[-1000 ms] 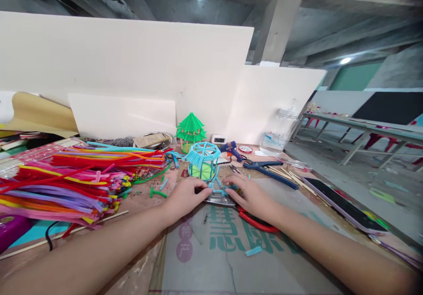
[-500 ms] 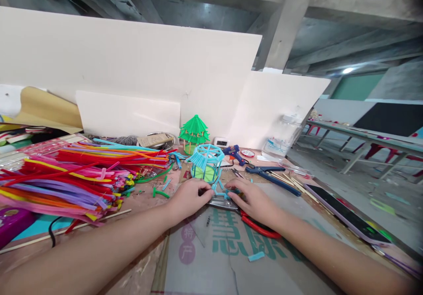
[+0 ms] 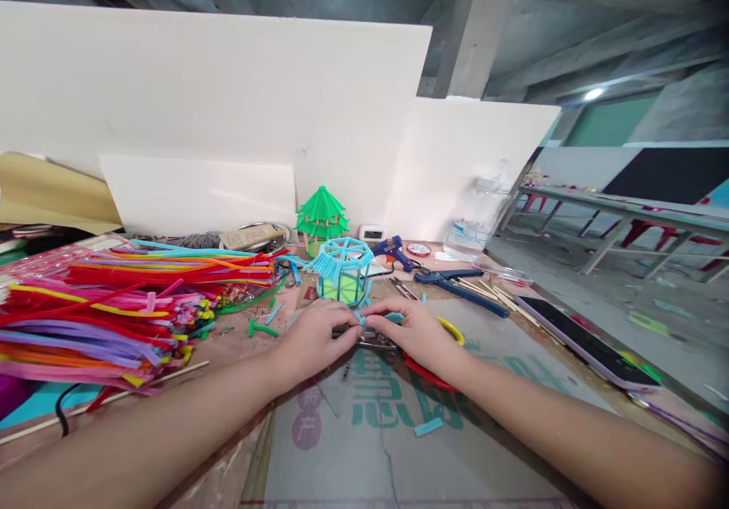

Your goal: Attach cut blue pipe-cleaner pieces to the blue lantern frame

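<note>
My left hand [image 3: 319, 338] and my right hand [image 3: 418, 336] meet fingertip to fingertip above the cardboard. Both pinch a small light-blue pipe cleaner piece [image 3: 361, 320], mostly hidden by the fingers. Just behind them stands a little pavilion frame [image 3: 343, 270] of light-blue pipe cleaners with a light green base. Below the hands lies a metal tool with a red handle [image 3: 428, 372], partly covered by my right hand. A yellow handle [image 3: 454, 330] shows beyond that hand. One loose blue strip [image 3: 429, 427] rests nearer to me on the cardboard [image 3: 319, 471].
Bundles of coloured pipe cleaners [image 3: 119, 319] spread over the left side. Farther back are a green-roofed pavilion [image 3: 322, 216], a glue gun [image 3: 396, 252] and a small digital clock [image 3: 373, 232]. Blue-handled cutters [image 3: 461, 289], wooden sticks [image 3: 501, 294] and a phone [image 3: 586, 338] lie to the right.
My hands have come together; a gap separated their fingertips before, with blue pieces between them. The view has shifted slightly, moving the scene left.
</note>
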Tool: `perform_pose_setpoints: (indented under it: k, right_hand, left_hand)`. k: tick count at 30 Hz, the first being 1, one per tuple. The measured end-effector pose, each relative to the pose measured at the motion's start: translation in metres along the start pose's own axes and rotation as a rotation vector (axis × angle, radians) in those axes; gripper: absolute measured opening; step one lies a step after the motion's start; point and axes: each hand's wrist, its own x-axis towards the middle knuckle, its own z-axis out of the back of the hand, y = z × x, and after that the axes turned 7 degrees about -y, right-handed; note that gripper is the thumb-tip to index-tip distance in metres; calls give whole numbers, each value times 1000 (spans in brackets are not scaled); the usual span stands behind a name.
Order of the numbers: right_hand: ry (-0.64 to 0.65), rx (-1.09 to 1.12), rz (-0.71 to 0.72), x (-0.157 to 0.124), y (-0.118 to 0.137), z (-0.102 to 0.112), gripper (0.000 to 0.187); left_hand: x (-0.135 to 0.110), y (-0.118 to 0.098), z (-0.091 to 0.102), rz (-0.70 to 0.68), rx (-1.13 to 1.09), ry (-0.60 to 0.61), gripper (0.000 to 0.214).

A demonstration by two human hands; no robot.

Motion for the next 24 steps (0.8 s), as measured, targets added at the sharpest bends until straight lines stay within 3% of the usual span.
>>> perform_pose_setpoints:
  k: [9, 16, 24]
  right_hand:
    - [11, -31, 22, -1, 3, -3, 12]
    - [2, -66, -39, -1, 3, 0, 17]
    - [39, -168, 38, 0, -7, -1, 23]
  left_hand:
    - [1, 1, 0, 12, -13, 25, 23]
    - [4, 4, 3, 248, -187, -80, 22]
    - [4, -3, 3, 361, -283, -103, 29]
